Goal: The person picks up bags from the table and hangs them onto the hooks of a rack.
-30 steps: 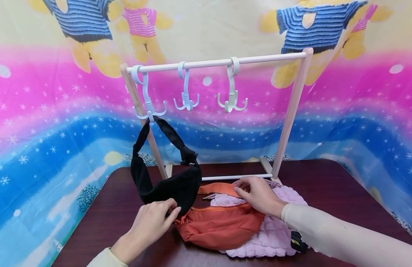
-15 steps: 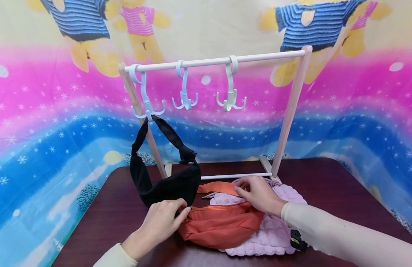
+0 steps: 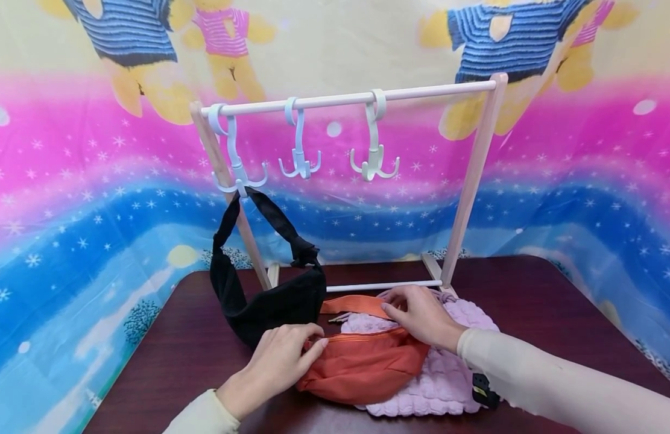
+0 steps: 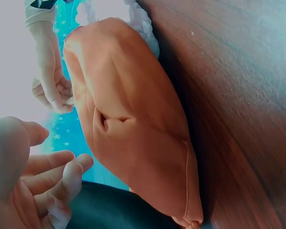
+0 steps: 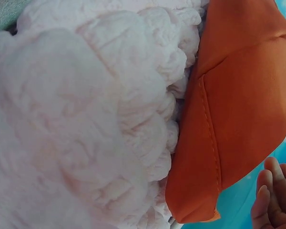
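Observation:
An orange waist bag (image 3: pixel 367 367) lies partly over a puffy lilac bag (image 3: pixel 443 386), its zip along the upper edge. My left hand (image 3: pixel 283 358) is at the bag's upper left, fingers loosely bent. In the left wrist view, the left fingers (image 4: pixel 62 179) and thumb are apart with nothing between them, beside the orange fabric. My right hand (image 3: pixel 424 316) pinches the orange strap (image 3: pixel 353 304) behind the bag. The right wrist view catches fingertips (image 5: pixel 271 191) beside the bag's end. A black bag (image 3: pixel 275 307) hangs by its strap just behind my left hand.
A wooden rack with a white top rail (image 3: pixel 335 100) stands at the table's back. Three hooks hang there: one left (image 3: pixel 239 172), one middle (image 3: pixel 299 160) and one right (image 3: pixel 374 160). A black buckle (image 3: pixel 483 392) lies on the dark table (image 3: pixel 535 313). Patterned cloth surrounds it.
My left hand has slid rightward along the orange bag's upper edge, from its left corner over the zip. My right hand stays at the strap. The black bag hangs as before.

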`<move>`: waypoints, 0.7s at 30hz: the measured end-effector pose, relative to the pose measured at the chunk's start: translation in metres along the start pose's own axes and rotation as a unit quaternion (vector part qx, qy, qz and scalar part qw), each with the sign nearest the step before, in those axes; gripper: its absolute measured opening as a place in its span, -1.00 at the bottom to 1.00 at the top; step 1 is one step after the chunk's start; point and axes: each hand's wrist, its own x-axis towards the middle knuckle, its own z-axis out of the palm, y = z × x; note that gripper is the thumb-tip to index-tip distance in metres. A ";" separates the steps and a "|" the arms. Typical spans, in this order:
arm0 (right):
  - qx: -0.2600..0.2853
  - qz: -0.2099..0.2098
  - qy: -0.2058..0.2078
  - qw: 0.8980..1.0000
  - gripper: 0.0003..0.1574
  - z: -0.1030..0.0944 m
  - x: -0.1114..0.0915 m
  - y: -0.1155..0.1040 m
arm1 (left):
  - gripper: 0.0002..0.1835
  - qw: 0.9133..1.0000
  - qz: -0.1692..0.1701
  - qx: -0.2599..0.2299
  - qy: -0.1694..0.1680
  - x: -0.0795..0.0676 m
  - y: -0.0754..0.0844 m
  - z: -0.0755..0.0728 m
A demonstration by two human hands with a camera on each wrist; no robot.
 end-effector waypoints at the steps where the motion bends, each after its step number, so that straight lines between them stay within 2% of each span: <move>1: 0.000 0.001 0.000 1.000 -0.83 0.000 0.000 0.000 | -0.81 1.000 0.001 -0.001 -0.001 0.000 0.001 0.001; 12: -0.005 0.004 -0.002 1.000 -0.86 0.000 0.001 0.002 | -0.68 1.000 0.002 0.003 -0.021 0.007 0.001 0.011; 21: 0.001 0.021 -0.009 1.000 -0.83 0.001 0.004 0.004 | -0.67 1.000 0.011 0.018 -0.015 0.009 -0.002 0.016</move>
